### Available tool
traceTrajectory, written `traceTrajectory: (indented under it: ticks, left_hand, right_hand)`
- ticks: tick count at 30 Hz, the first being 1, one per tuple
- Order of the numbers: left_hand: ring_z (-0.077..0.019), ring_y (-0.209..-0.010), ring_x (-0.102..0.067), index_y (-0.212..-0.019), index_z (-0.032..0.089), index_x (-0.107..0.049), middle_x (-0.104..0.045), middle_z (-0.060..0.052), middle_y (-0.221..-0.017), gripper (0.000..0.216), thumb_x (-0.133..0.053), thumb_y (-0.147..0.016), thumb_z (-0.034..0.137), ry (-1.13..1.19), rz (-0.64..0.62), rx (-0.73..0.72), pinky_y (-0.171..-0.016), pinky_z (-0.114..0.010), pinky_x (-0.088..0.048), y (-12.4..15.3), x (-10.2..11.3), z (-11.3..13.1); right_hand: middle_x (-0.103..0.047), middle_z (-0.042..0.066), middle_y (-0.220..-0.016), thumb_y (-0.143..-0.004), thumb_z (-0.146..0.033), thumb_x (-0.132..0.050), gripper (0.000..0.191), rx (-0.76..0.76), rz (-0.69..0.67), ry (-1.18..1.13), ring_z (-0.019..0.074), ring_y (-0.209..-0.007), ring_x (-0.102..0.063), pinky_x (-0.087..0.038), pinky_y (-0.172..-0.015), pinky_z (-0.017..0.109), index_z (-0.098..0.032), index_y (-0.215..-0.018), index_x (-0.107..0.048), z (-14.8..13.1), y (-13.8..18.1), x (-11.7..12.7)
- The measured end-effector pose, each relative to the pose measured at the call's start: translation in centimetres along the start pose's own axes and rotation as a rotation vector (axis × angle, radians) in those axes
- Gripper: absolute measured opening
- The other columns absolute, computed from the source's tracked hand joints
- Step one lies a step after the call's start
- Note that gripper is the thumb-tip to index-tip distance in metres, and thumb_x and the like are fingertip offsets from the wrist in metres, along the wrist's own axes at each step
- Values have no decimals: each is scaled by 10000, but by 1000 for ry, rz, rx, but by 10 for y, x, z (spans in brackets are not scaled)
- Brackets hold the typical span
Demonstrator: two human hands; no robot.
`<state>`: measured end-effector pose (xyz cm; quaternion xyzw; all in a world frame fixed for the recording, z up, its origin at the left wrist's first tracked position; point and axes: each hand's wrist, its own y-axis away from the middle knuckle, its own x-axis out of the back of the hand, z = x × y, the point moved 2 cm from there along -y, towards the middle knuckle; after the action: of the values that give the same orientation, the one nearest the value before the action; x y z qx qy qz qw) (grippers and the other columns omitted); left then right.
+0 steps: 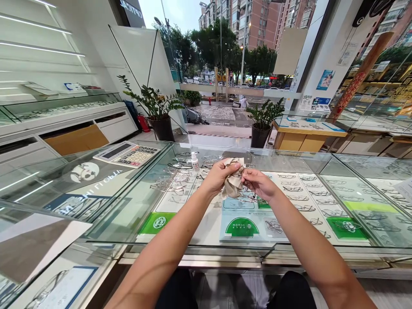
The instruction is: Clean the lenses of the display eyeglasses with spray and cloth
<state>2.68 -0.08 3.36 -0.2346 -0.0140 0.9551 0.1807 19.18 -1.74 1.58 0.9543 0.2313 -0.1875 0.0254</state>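
My left hand (219, 174) is closed on a crumpled beige cloth (232, 186), its thumb pressed on top. Close beside it, my right hand (259, 183) pinches a thin-framed pair of eyeglasses (249, 196), part of which hangs below the fingers. Some of the glasses is hidden behind the cloth and hand. Both hands are above the glass display counter (206, 238). A small white spray bottle (195, 162) stands upright on the glass, left of my left hand. Several eyeglasses (182, 165) lie near the bottle.
A large calculator (127, 153) lies on the counter at left. Rows of eyeglasses (292, 189) and green cards (347, 227) show under the glass at right. Beyond the counter stand two potted plants (161, 124) and a wooden display table (310, 133), before a glass front.
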Motion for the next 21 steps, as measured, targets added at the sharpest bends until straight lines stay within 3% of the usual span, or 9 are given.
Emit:
traceTrajectory:
  ticks: [5, 14, 21]
  left_hand:
    - [-137, -657, -659, -907, 141, -696, -727, -17, -766, 495, -1003, -620, 404, -83, -86, 21, -646, -250, -532, 2, 0, -3]
    - [-100, -562, -568, -772, 135, -649, -668, 7, -666, 498, -1007, -596, 432, -47, 51, -23, -555, -226, -450, 1, 1, -2]
    - [-142, -642, -642, -863, 143, -687, -713, -11, -748, 484, -1012, -600, 386, -88, -71, 26, -650, -267, -510, 0, 5, 1]
  right_hand:
    - [-664, -7, -724, -605, -460, -1006, 393, 5, 80, -34, 85, -669, -560, -440, -641, 207, -164, -710, -769, 0, -2, 4]
    - [-689, 11, -750, -667, -459, -974, 361, -44, -18, 18, 106, -695, -581, -456, -663, 233, -170, -715, -764, 2, 0, 0]
    - [-673, 10, -751, -684, -429, -963, 340, -8, 36, -1, 105, -684, -565, -447, -665, 253, -165, -726, -754, 2, -1, 3]
